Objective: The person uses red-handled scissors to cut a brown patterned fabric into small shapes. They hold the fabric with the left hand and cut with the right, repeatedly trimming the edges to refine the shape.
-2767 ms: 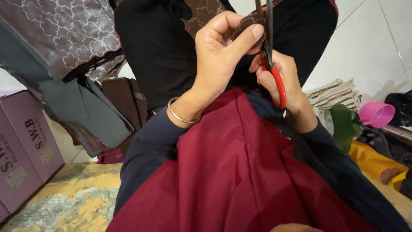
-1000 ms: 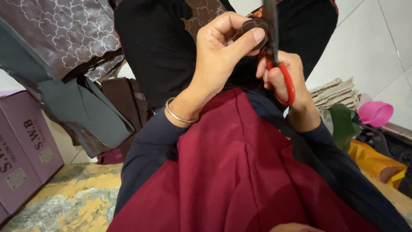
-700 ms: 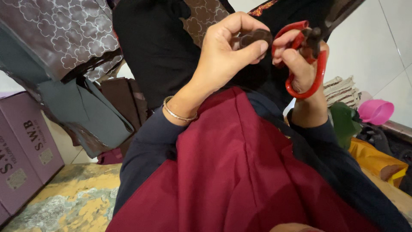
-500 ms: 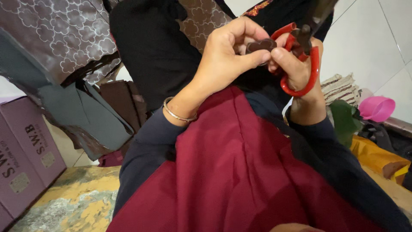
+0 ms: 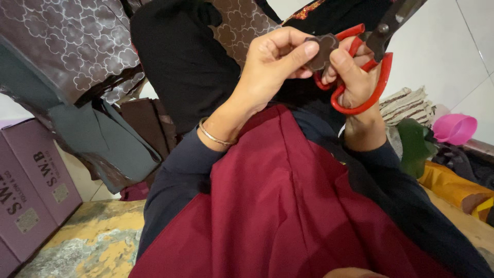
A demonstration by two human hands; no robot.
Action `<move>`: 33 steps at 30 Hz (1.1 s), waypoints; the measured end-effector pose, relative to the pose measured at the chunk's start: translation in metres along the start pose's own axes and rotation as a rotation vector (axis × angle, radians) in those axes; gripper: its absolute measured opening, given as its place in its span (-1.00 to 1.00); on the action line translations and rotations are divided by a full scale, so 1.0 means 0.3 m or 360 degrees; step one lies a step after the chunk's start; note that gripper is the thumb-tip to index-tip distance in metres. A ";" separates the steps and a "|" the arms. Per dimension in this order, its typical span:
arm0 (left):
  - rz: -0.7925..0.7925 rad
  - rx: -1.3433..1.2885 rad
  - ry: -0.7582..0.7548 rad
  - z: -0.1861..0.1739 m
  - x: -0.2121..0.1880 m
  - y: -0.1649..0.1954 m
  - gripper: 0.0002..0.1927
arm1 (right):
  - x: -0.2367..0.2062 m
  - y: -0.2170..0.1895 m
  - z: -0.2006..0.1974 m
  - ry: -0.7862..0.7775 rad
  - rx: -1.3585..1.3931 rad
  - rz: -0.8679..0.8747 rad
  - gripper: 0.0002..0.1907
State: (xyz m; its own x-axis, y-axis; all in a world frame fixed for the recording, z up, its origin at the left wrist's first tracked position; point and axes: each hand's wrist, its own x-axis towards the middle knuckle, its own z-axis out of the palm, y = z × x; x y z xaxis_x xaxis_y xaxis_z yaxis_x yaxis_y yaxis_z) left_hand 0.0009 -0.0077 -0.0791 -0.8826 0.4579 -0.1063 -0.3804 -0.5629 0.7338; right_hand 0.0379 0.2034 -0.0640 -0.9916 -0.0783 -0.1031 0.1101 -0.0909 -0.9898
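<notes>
Above a lap draped in maroon cloth (image 5: pixel 288 206), the left hand (image 5: pixel 272 64) pinches a small dark flower-shaped fabric piece (image 5: pixel 321 51) between thumb and fingers, while the right hand (image 5: pixel 355 72) grips red-handled scissors (image 5: pixel 368 67), its fingers through the loops, just beside the piece.

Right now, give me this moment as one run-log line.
left hand: pinches brown cutout | right hand: holds red scissors, touches cutout | below: red cloth | far right: pink bowl
</notes>
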 end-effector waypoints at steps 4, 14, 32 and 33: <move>-0.0112 -0.0167 -0.0008 -0.007 -0.005 -0.018 -0.76 | 0.007 0.008 0.011 0.0000 -0.0046 -0.0012 -0.77; 0.0074 -0.0132 0.0187 -0.055 0.006 0.004 -0.79 | -0.024 -0.071 -0.002 -0.0182 -0.0496 0.0104 -0.66; 0.0470 0.0044 0.0222 -0.072 -0.014 0.054 -0.86 | -0.105 -0.038 -0.027 -0.0368 -0.1210 0.0151 -0.56; 0.0485 0.0075 0.0222 -0.071 -0.014 0.054 -0.85 | -0.105 -0.038 -0.026 -0.0369 -0.1198 0.0149 -0.55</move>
State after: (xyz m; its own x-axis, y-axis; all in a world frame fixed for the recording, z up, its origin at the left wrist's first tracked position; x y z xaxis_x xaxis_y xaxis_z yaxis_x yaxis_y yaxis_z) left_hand -0.0074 -0.0334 -0.0811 -0.9843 0.1729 0.0345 -0.0827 -0.6256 0.7758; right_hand 0.0674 0.2147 -0.0502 -0.9320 -0.2646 -0.2478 0.0346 0.6157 -0.7873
